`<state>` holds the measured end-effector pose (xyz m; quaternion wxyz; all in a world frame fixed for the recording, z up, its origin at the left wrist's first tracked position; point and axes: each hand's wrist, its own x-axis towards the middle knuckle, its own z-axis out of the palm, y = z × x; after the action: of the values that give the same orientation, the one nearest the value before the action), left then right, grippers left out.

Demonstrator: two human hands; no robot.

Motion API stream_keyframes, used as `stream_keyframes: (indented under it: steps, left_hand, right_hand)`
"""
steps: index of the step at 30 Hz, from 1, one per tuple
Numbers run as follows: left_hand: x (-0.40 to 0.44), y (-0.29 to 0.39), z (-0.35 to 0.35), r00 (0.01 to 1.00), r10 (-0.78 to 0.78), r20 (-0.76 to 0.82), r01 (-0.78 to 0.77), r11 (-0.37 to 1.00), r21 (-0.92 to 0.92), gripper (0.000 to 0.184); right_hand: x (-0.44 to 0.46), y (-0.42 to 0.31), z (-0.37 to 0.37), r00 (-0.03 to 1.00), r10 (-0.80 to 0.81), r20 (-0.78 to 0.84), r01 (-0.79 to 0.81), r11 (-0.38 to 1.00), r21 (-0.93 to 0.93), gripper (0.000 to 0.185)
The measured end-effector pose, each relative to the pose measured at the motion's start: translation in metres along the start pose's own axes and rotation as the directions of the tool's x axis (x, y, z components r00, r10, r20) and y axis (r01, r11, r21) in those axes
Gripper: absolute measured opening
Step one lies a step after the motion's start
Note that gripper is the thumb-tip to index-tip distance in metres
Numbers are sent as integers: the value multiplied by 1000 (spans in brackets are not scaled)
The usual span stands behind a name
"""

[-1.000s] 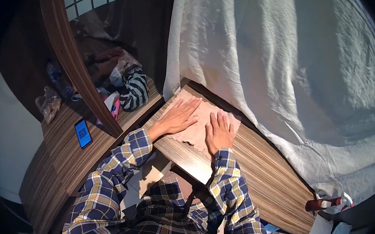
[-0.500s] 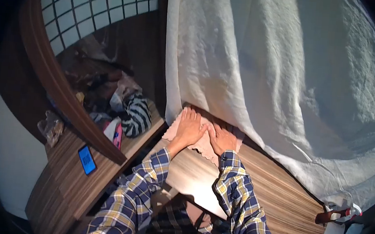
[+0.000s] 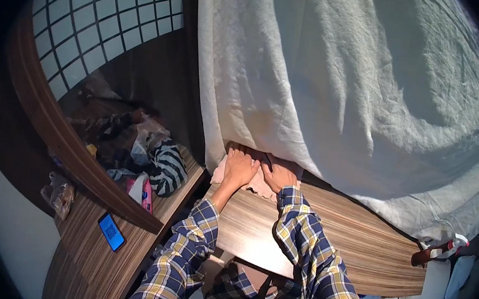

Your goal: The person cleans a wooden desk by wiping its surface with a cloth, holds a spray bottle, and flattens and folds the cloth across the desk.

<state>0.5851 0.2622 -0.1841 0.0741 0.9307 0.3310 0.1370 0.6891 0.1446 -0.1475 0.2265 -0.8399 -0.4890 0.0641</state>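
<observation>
A pink cloth [image 3: 258, 186] with a scalloped edge lies on the wooden tabletop [image 3: 245, 214]. My left hand [image 3: 240, 170] rests flat on it, fingers stretched towards the hem of a pale curtain [image 3: 333, 100]. Just to its right, my right hand [image 3: 280, 175] also presses down on the cloth, thumb towards the left hand. The hem covers some of the right fingertips and the cloth's far edge. Both hands look open, palms down.
On the left wooden ledge lie a phone [image 3: 111, 232] with a lit screen and a clear plastic bag [image 3: 59, 194]. Behind a dark curved frame [image 3: 72, 136] sit a striped cloth [image 3: 169, 168] and other items. A brown bottle [image 3: 431, 254] stands by the table's right end.
Both hands have slid the cloth farther back, so more of it is under the curtain and more bare tabletop shows in front. The camera view has shifted slightly.
</observation>
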Motion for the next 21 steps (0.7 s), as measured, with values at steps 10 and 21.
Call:
stream_keyframes:
  steps: [10, 21]
  left_hand:
    - [-63, 9, -4, 970, 52, -236, -72, 994, -78, 63]
    - [-160, 52, -31, 982, 90, -168, -109, 988, -107, 63]
  right_hand:
    - [-45, -5, 7, 964, -259, -56, 249, 958, -145, 51]
    - [-141, -21, 6, 968, -250, -19, 248, 966, -76, 57]
